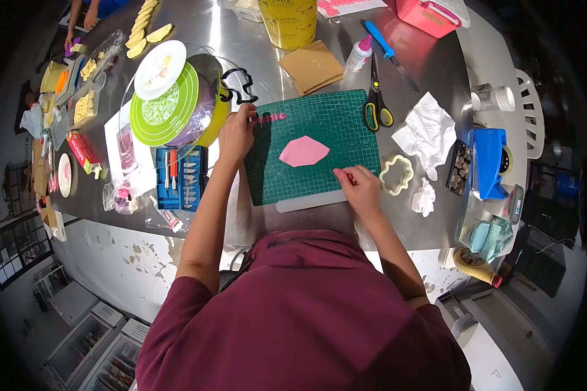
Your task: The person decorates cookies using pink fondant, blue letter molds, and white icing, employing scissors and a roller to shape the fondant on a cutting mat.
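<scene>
My left hand (pixel 237 133) reaches past the left edge of the green cutting mat (pixel 346 117), its fingertips closed on the lower end of a black outline cutter (pixel 240 86). A flat, angular piece of pink fondant (pixel 304 152) lies mid-mat, with small pink lettering (pixel 272 118) near the top left corner. Over the mat's lower right edge, my right hand (pixel 360 188) has thumb and forefinger pinched together; whatever is between them is too small to make out. A translucent white strip (pixel 311 201) lies along the mat's near edge, left of that hand.
Left of the mat stand a green turntable (pixel 140 117) with a white plate (pixel 160 70) and a blue tool case (pixel 179 179). Scissors (pixel 376 101), a glue bottle (pixel 359 55), a scalloped cutter (pixel 396 174) and crumpled tissue (pixel 427 133) lie right. Another person's hand (pixel 90 18) shows far left.
</scene>
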Demonstrator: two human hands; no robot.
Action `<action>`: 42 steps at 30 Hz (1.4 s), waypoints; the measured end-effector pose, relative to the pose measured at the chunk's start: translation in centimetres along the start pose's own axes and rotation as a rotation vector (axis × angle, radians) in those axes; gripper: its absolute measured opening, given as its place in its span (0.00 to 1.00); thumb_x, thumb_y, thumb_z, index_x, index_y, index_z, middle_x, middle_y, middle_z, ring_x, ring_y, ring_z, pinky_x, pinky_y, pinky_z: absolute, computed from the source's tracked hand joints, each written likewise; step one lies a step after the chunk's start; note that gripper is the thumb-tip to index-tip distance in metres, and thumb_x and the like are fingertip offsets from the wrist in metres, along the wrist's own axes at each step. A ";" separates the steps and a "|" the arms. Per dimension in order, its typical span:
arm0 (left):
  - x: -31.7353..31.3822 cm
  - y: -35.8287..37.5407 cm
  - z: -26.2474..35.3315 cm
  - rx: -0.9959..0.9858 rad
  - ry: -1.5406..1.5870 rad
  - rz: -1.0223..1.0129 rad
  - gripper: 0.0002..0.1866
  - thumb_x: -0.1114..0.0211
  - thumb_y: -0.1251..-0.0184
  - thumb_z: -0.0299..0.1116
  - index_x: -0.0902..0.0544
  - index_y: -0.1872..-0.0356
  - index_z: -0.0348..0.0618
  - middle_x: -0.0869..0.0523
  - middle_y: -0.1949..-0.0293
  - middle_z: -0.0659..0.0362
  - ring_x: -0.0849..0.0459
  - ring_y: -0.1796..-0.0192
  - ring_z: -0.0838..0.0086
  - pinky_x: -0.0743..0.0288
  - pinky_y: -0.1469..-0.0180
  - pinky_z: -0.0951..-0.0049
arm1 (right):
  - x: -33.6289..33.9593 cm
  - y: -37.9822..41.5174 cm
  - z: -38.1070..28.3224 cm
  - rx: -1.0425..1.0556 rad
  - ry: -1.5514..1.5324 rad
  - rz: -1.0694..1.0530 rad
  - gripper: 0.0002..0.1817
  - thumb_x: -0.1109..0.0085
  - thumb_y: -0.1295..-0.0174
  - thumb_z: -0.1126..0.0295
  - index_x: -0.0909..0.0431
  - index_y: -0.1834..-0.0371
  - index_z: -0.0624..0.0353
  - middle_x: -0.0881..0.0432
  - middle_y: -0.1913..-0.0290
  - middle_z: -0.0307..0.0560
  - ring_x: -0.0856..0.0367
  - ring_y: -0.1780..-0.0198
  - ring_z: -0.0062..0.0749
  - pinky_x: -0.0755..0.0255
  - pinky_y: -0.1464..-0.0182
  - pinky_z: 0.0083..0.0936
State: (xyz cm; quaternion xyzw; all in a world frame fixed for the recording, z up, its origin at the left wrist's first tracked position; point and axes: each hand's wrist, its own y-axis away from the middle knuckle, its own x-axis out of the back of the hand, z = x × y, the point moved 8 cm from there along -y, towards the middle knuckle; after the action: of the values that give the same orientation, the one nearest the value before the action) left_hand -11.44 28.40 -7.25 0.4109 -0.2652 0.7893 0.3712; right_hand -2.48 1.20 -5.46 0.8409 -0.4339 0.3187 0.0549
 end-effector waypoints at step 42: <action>-2.1 9.9 8.3 0.154 0.943 -0.161 0.20 0.40 0.45 0.19 0.33 0.50 0.37 0.18 0.69 0.57 0.20 0.65 0.78 0.27 0.60 0.79 | -3.9 2.8 -0.4 -0.371 -0.713 -0.305 0.13 0.37 0.46 0.68 0.22 0.61 0.64 0.20 0.67 0.41 0.23 0.69 0.18 0.30 0.69 0.16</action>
State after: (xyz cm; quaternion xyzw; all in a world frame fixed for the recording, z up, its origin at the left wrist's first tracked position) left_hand -14.83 15.91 -5.81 0.0538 0.0238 0.8757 0.4792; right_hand -6.51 2.34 -7.91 0.9289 -0.3464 -0.0868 0.0982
